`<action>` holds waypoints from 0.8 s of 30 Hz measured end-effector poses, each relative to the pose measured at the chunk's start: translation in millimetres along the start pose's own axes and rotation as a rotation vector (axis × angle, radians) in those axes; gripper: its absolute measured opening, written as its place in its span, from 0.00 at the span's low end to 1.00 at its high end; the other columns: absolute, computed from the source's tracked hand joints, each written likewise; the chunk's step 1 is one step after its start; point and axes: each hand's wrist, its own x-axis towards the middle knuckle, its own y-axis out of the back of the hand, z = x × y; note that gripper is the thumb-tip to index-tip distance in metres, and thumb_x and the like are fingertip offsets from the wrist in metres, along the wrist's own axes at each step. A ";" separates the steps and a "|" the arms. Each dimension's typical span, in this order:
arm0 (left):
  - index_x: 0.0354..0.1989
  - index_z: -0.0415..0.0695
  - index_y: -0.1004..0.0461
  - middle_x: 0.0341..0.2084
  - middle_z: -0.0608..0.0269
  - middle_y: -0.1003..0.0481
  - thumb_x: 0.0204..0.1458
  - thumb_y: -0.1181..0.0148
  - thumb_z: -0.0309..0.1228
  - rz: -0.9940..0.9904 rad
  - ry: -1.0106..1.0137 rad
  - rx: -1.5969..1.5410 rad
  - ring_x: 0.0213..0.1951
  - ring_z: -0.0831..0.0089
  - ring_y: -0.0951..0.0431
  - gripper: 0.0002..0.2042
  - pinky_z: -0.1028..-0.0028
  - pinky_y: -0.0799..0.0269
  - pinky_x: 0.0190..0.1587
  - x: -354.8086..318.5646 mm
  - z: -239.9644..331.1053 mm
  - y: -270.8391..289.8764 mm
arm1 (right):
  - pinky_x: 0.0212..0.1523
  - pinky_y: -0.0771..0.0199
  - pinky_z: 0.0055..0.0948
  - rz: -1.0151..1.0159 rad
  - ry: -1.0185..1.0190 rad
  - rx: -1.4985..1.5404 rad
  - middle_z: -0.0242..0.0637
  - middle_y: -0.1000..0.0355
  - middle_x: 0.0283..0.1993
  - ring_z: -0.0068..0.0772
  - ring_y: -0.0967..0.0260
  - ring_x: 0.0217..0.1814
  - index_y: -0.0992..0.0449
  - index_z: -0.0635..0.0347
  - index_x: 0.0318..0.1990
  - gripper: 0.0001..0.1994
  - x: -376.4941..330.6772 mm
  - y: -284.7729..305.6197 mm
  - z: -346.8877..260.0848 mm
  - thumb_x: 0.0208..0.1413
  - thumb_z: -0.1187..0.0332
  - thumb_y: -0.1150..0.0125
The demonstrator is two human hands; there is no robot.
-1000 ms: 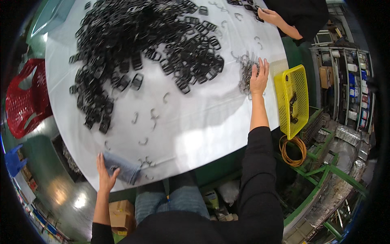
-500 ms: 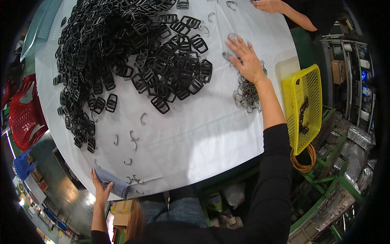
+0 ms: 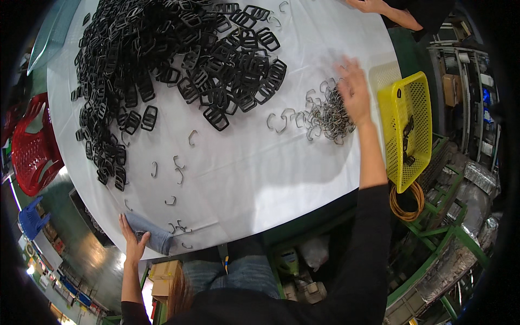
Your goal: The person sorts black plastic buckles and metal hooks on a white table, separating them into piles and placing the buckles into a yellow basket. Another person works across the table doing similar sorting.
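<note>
My right hand lies flat, fingers spread, on a heap of small grey metal hooks at the right of the white table. A big pile of black plastic buckles covers the table's far left and middle. My left hand rests at the near left edge, fingers apart, touching a folded blue-grey cloth. A few loose metal hooks lie scattered between the two hands.
A yellow perforated basket hangs off the table's right edge. Another person's hand works at the far right. A red plastic chair stands at the left, an orange cable coil and shelving at the right.
My right hand has dragged the heap of metal hooks leftward and nearer across the table. The left hand stays at the near edge by the cloth.
</note>
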 end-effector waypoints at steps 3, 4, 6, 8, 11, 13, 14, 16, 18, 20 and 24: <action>0.67 0.43 0.66 0.67 0.47 0.66 0.42 0.37 0.40 0.014 0.000 0.010 0.68 0.52 0.65 0.49 0.58 0.64 0.67 -1.1 -0.2 -1.1 | 0.68 0.63 0.47 -0.011 -0.171 -0.104 0.30 0.45 0.66 0.45 0.57 0.71 0.30 0.42 0.55 0.18 3.6 -6.4 31.9 0.57 0.59 0.50; 0.67 0.43 0.66 0.67 0.47 0.66 0.43 0.37 0.40 0.011 0.005 0.013 0.68 0.52 0.65 0.48 0.58 0.64 0.67 -1.3 0.0 -1.4 | 0.68 0.64 0.47 -0.082 -0.283 -0.155 0.30 0.46 0.67 0.45 0.58 0.71 0.31 0.42 0.55 0.18 -1.0 -10.8 32.7 0.58 0.58 0.51; 0.67 0.43 0.65 0.67 0.47 0.67 0.43 0.37 0.39 0.024 -0.010 0.019 0.68 0.52 0.65 0.48 0.59 0.64 0.67 -0.8 -0.1 -2.6 | 0.68 0.65 0.49 -0.040 -0.114 -0.022 0.29 0.43 0.65 0.43 0.56 0.71 0.31 0.42 0.56 0.18 -15.7 -23.5 18.8 0.58 0.55 0.52; 0.67 0.44 0.64 0.66 0.47 0.65 0.42 0.37 0.40 0.055 -0.048 0.038 0.67 0.52 0.64 0.48 0.58 0.64 0.66 0.1 -0.9 -4.0 | 0.68 0.65 0.49 -0.079 -0.045 0.038 0.28 0.41 0.64 0.41 0.55 0.71 0.31 0.42 0.56 0.18 -32.8 -33.4 -7.8 0.58 0.55 0.52; 0.67 0.44 0.62 0.66 0.46 0.62 0.42 0.36 0.41 0.071 -0.051 0.085 0.67 0.51 0.61 0.48 0.58 0.62 0.66 0.1 -3.1 -5.3 | 0.68 0.65 0.48 -0.119 -0.017 0.073 0.28 0.39 0.63 0.40 0.54 0.70 0.30 0.44 0.55 0.19 -50.2 -47.0 -57.5 0.57 0.54 0.50; 0.67 0.46 0.60 0.66 0.46 0.57 0.41 0.35 0.43 0.125 -0.082 0.112 0.66 0.50 0.56 0.47 0.55 0.61 0.65 -0.9 -4.4 -4.7 | 0.68 0.64 0.48 -0.150 0.037 0.087 0.29 0.39 0.63 0.40 0.54 0.70 0.30 0.45 0.54 0.20 -56.7 -57.3 -96.3 0.55 0.53 0.48; 0.67 0.47 0.59 0.66 0.46 0.57 0.41 0.35 0.43 0.106 -0.052 0.103 0.66 0.50 0.56 0.47 0.54 0.60 0.64 -1.6 -4.7 -3.8 | 0.68 0.64 0.48 -0.154 0.053 0.122 0.30 0.39 0.62 0.40 0.54 0.70 0.30 0.45 0.54 0.20 -59.9 -63.5 -118.1 0.55 0.53 0.47; 0.67 0.49 0.59 0.66 0.48 0.57 0.41 0.35 0.43 0.104 -0.049 0.076 0.66 0.51 0.55 0.47 0.51 0.60 0.64 -2.5 -4.4 -1.8 | 0.68 0.63 0.49 -0.238 0.053 0.158 0.30 0.38 0.62 0.40 0.52 0.69 0.29 0.44 0.53 0.20 -67.2 -74.8 -162.5 0.53 0.53 0.45; 0.67 0.50 0.57 0.65 0.49 0.54 0.41 0.35 0.40 0.118 -0.032 0.042 0.65 0.52 0.53 0.45 0.49 0.58 0.63 -3.5 -2.8 0.3 | 0.68 0.62 0.49 -0.301 0.135 0.288 0.30 0.39 0.62 0.38 0.52 0.69 0.28 0.43 0.53 0.20 -81.3 -84.0 -202.4 0.52 0.52 0.44; 0.66 0.48 0.55 0.64 0.49 0.51 0.42 0.35 0.37 0.115 -0.024 0.029 0.65 0.53 0.51 0.43 0.53 0.56 0.64 -4.1 -0.5 2.7 | 0.68 0.61 0.48 -0.293 0.293 0.313 0.30 0.40 0.63 0.38 0.53 0.70 0.28 0.41 0.53 0.20 -91.4 -82.0 -212.1 0.51 0.53 0.44; 0.64 0.44 0.48 0.61 0.49 0.44 0.42 0.35 0.32 0.163 -0.067 -0.004 0.63 0.55 0.46 0.39 0.62 0.50 0.62 -7.3 1.8 3.7 | 0.67 0.58 0.43 0.060 -0.062 0.108 0.31 0.42 0.64 0.39 0.54 0.70 0.28 0.42 0.54 0.19 -87.0 -37.1 -105.4 0.52 0.61 0.44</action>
